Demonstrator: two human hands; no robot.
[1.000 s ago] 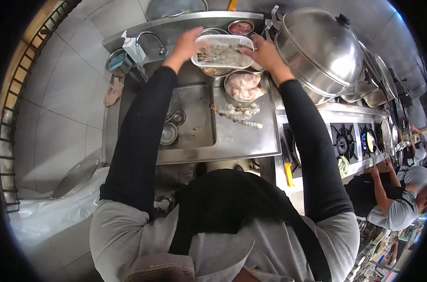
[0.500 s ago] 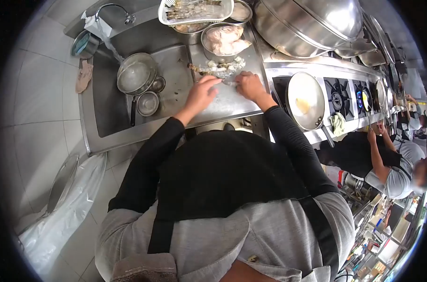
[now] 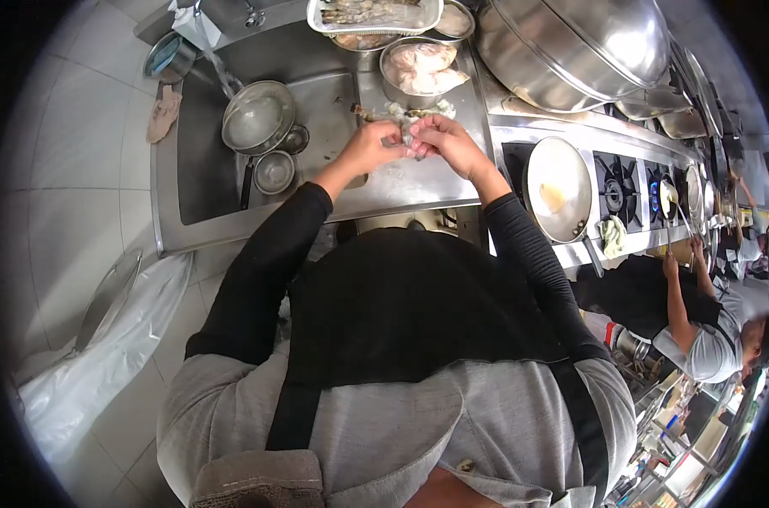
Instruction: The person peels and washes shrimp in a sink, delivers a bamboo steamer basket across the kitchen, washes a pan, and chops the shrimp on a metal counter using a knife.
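Above the steel drainboard, my left hand (image 3: 372,148) and my right hand (image 3: 454,146) meet with fingertips pinched together. Between them is a greyish, translucent shrimp (image 3: 408,129), mostly covered by the fingers. Just beyond the fingers lies a pile of shrimp (image 3: 443,109) on the metal, partly hidden by my hands. Behind that pile stands a steel pot (image 3: 396,91) holding pale raw poultry (image 3: 422,69). A white tray (image 3: 376,33) of unpeeled shrimp (image 3: 372,13) rests farther back on other containers.
Water runs into the sink (image 3: 200,161) on the left, beside a strainer bowl (image 3: 258,117) and a small bowl (image 3: 274,173). At right, a frying pan (image 3: 559,190) sits on the stove near a large domed steel pot (image 3: 570,51). A co-worker (image 3: 689,296) works at the burners.
My hands have come together and lifted off the drainboard, with the shrimp now between them. My left hand was apart before. The whole view has shifted slightly.
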